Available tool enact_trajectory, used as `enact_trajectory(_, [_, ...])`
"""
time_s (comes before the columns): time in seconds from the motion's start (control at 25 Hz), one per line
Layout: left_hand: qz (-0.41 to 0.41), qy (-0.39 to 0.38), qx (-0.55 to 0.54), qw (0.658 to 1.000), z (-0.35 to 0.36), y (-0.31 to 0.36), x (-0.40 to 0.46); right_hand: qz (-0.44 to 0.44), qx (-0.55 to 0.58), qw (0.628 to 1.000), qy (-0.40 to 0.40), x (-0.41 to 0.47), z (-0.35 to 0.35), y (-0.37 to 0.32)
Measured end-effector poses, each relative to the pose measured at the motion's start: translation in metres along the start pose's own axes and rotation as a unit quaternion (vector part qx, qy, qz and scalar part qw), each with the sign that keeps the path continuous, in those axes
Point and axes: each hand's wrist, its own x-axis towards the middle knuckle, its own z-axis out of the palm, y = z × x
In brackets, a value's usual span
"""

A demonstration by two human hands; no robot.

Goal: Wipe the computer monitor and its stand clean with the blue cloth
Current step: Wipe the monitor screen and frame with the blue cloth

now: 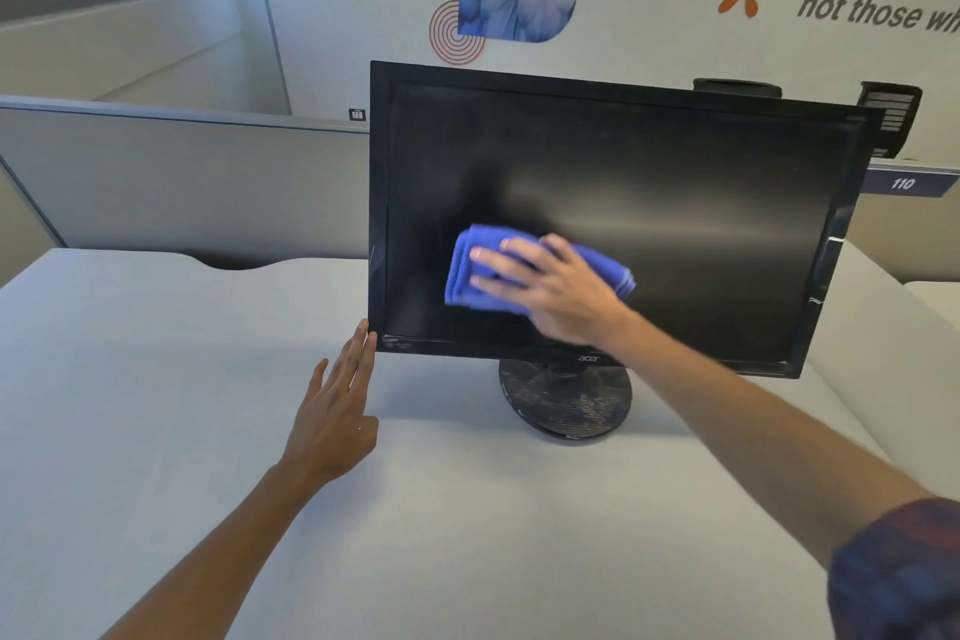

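A black computer monitor (675, 203) stands on a white desk, its screen dark and tilted a little. Its round black stand (566, 405) below looks dusty and scuffed. A folded blue cloth (462, 276) lies flat against the lower left of the screen, and my right hand (550, 291) presses on it with fingers spread. My left hand (337, 411) is open with straight fingers, its fingertips touching the monitor's lower left corner.
The white desk (208, 431) spreads out in front and to the left. A grey partition (182, 182) runs behind it. A wall with flower graphics and lettering rises behind the monitor. A black object (891, 120) sits behind the monitor's top right corner.
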Motion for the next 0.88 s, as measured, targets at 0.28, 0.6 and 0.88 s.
enact_trajectory(0.28, [-0.016, 0.003, 0.003, 1.000, 0.003, 0.006, -0.001, 0.173, -0.013, 0.984, -0.030, 0.028, -0.033, 0.111])
enact_trajectory(0.6, [-0.020, -0.004, -0.003, 1.000, 0.004, 0.007, -0.002, 0.027, 0.044, 0.998, -0.030, -0.034, 0.019, -0.008])
enact_trajectory(0.88, [-0.012, -0.013, 0.006, 1.000, -0.003, 0.007, -0.003, 0.043, 0.041, 0.997, 0.041, 0.053, -0.024, 0.035])
